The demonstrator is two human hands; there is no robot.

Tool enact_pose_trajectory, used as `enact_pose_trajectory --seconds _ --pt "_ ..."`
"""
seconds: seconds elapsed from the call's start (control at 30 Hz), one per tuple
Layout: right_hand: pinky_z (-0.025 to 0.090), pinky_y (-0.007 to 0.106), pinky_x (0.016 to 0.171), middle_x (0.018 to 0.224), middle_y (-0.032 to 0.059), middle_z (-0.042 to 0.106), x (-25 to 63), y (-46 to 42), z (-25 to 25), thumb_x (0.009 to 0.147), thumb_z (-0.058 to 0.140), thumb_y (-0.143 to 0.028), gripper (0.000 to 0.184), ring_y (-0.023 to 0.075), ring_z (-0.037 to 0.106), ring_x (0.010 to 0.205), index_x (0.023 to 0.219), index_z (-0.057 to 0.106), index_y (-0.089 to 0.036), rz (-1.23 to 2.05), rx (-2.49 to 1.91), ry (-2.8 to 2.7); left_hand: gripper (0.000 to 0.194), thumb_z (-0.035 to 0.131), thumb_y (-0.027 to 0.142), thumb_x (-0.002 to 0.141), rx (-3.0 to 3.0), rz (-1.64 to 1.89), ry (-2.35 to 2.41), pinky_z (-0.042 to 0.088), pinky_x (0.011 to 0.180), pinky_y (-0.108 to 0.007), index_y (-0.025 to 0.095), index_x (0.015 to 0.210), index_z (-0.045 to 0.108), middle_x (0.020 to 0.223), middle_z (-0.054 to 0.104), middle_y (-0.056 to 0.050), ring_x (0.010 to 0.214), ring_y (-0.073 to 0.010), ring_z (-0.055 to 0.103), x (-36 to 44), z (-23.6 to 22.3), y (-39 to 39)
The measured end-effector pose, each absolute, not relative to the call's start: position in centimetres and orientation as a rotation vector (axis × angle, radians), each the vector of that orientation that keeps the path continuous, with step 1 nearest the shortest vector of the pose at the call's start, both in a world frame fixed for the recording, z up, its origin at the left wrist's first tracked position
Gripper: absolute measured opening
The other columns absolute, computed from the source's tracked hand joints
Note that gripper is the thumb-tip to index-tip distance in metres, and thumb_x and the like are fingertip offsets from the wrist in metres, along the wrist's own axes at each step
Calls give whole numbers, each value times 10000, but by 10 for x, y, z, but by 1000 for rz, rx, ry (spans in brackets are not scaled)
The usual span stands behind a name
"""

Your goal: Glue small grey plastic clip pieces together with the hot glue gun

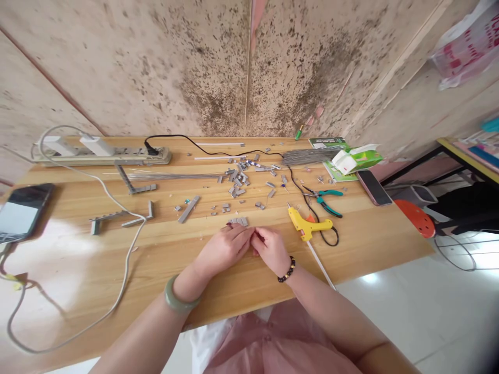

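Left hand (226,246) is turned inward, palm down, grey blocks (239,222) just beyond; right hand (272,250) is curled against it. Whether anything is gripped by either can't be told. Green-white packet (362,160), plastic bag (465,50) seen rightward, contents unclear.

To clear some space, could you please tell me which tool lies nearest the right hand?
The yellow glue gun; the teal-handled pliers lie farther from the right hand.

One yellow glue gun (306,225), one pair of pliers (330,193), one power strip (130,159), two white adapters (99,146)
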State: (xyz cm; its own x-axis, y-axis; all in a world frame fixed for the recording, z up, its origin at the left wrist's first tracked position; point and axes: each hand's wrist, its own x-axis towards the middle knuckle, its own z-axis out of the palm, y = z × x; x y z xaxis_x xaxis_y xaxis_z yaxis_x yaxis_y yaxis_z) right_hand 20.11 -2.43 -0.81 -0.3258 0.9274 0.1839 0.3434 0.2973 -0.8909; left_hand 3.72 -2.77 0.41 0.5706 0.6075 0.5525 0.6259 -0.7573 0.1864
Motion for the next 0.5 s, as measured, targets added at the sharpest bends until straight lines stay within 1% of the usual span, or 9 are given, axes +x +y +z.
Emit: enact_pose_trajectory --seconds 0.17,0.23,0.37,0.4,0.5 --pt "407 191 518 468 -51 498 201 -24 -10 869 452 -134 276 92 517 445 603 493 -196 1017 -1147 -1808 237 461 176 915 -2770 -987 -1124 514 668 -309 134 1106 594 866 685 -100 775 -193 646 37 0 -27" --pt "421 194 519 491 -43 517 201 -24 -9 885 456 -174 261 95 529 455 633 524 -193 1035 -1136 -1786 244 464 166 911 -2777 -1082 -1190 514 676 -301 138 1110 603 870 689 -99 779 -186 644 36 -1 -26" --pt "433 194 468 529 -36 550 200 -23 -6 898 468 -279 201 96 538 430 786 606 -185 1139 -1118 -1611 250 461 172 918 -2798 -1363 -1382 522 719 -280 164 1098 634 887 715 -82 787 -164 664 33 -3 -22" --pt "430 193 454 525 -36 551 199 -23 -5 897 470 -301 208 96 538 424 801 612 -184 1168 -1112 -1568 241 469 187 918 -2791 -1418 -1449 524 719 -274 170 1077 650 876 722 -75 776 -161 671 32 -3 -20" --pt "427 193 441 538 -27 572 198 -22 -2 896 474 -374 268 93 538 423 767 609 -183 1240 -1100 -1494 220 503 238 908 -2750 -1531 -1676 527 710 -264 172 1007 688 861 734 -67 760 -164 683 31 -6 -17"
